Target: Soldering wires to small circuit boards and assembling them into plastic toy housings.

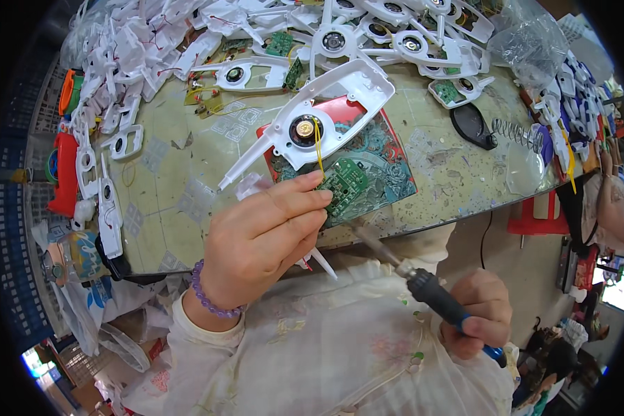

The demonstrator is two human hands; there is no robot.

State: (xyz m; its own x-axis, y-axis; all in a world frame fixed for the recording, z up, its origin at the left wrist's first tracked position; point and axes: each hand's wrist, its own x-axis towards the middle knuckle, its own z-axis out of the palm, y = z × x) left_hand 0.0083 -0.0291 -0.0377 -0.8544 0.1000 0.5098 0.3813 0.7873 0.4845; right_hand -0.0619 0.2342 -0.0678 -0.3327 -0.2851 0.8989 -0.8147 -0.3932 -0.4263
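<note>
Between the fingertips of my left hand (267, 229) is the edge of a green circuit board (345, 184), held tilted above a red and teal patterned board (396, 166). Yellow wires (318, 142) run from the circuit board up to a round speaker (304, 130), which is set in a white plastic housing (364, 90) with a long pointed end. My right hand (478, 312) is wrapped around the dark and blue handle of a soldering iron (433, 295). Its metal tip points up and left toward the circuit board, blurred and apart from my left fingers.
White plastic housings (236, 73) with speakers and boards are heaped along the far side. A black-handled soldering stand with a coil spring (516, 135) lies at the right. Red and orange tools (64, 173) stand at the left edge. A red stool (539, 215) is beyond the table's right side.
</note>
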